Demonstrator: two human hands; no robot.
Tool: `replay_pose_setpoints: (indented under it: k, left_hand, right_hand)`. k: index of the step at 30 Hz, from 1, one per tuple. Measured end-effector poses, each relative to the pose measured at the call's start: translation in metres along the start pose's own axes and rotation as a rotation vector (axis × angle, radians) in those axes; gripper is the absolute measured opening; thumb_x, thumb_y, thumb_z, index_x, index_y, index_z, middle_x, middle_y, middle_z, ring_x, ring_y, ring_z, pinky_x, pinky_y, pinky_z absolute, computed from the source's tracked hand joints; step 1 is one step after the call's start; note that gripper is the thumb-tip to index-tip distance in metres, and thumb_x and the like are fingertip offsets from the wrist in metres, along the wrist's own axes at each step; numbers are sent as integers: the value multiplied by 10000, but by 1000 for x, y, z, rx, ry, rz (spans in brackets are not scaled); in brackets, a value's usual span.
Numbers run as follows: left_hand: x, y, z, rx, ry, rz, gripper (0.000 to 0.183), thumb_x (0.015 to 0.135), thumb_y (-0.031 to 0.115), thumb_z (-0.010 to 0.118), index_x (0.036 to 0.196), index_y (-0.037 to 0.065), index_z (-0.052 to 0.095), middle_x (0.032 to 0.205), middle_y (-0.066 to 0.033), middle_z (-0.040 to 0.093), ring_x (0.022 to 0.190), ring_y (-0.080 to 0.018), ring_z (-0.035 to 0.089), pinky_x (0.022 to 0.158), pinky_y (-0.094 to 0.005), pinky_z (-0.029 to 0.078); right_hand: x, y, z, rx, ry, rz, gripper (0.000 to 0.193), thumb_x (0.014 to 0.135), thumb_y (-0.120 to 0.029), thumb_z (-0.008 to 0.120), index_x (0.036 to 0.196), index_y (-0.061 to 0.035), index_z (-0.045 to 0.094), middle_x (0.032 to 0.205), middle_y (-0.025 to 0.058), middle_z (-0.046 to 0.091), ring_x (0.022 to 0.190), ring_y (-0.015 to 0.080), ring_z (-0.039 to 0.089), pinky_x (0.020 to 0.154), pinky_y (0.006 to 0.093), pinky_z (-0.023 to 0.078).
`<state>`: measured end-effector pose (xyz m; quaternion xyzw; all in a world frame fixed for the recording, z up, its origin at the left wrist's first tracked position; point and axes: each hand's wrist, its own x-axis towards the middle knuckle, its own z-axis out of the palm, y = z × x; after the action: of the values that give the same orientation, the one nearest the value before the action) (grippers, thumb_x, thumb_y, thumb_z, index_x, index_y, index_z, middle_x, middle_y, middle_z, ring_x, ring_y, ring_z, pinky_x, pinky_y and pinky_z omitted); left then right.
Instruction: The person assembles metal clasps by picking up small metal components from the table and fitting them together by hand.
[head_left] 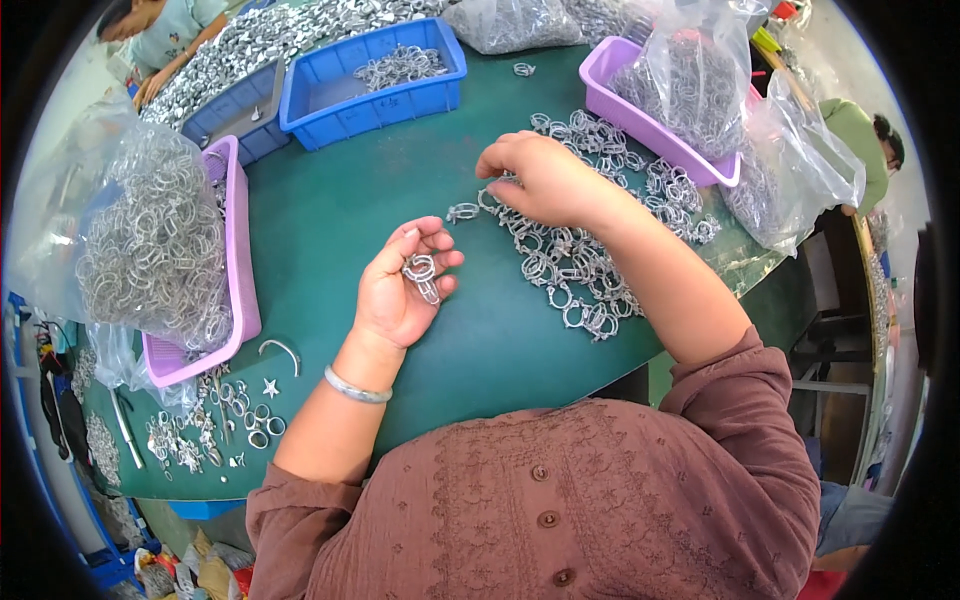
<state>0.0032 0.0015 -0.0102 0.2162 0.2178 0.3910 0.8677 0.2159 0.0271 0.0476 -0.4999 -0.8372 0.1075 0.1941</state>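
My left hand [395, 285] is palm up, fingers curled around a few silvery metal ring pieces [421, 275] lying in the palm. A pale bangle [357, 388] circles that wrist. To its right, my right hand [545, 178] hovers at the left edge of a spread pile of similar ring pieces [570, 265]. Its fingers are bent, with a gap between them and the thumb, and nothing shows in it. A single ring piece [462, 212] lies on the green table [330, 220] between the two hands, just off the pile.
Lilac baskets with plastic bags of ring pieces stand at left [240, 270] and far right [660, 140]. A blue bin [375, 105] and a grey bin [250, 120] sit at the back. Loose rings and a star [270, 388] lie lower left. Another person [180, 40] is far left.
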Motion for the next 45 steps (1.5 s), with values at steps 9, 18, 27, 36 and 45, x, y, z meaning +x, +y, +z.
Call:
replay_pose_setpoints:
  k: [9,18,27,36,45]
  left_hand:
    - [1,4,-9,-70,43,81,139,846,137,498,954,68,551,870,-55,571,748,-182,556,534,-249,451]
    - [0,4,0,41,137,105,132,832,94,517,959,74,547,813,-32,567,716,-146,547,529,-231,436]
    - [-1,5,8,225,263,151,202,862,227,519,969,58,548,778,-25,566,616,-113,526,470,-208,389]
    - [-6,-4,15,275,32,128,209,880,239,495,904,42,561,776,-34,575,625,-95,530,484,-200,408]
    - [-8,-5,12,255,-61,86,225,901,243,440,926,44,542,772,-42,570,652,-112,538,509,-211,414]
  right_hand:
    - [14,-22,19,-318,-111,-38,427,653,-117,673,1058,-104,537,944,69,538,950,245,486,792,374,378]
    - [39,-14,36,-407,-190,-16,359,653,-108,660,1002,-92,579,934,80,541,958,248,483,776,362,380]
    - [26,-30,13,-69,-176,-80,238,662,-126,643,852,-31,538,810,113,573,797,292,551,702,367,422]
    - [-29,-51,11,294,223,-77,246,675,-153,647,841,-22,520,781,124,562,761,297,542,657,374,430]
    - [-40,-49,18,559,251,7,257,674,-69,649,902,-16,542,768,83,551,699,195,552,564,285,453]
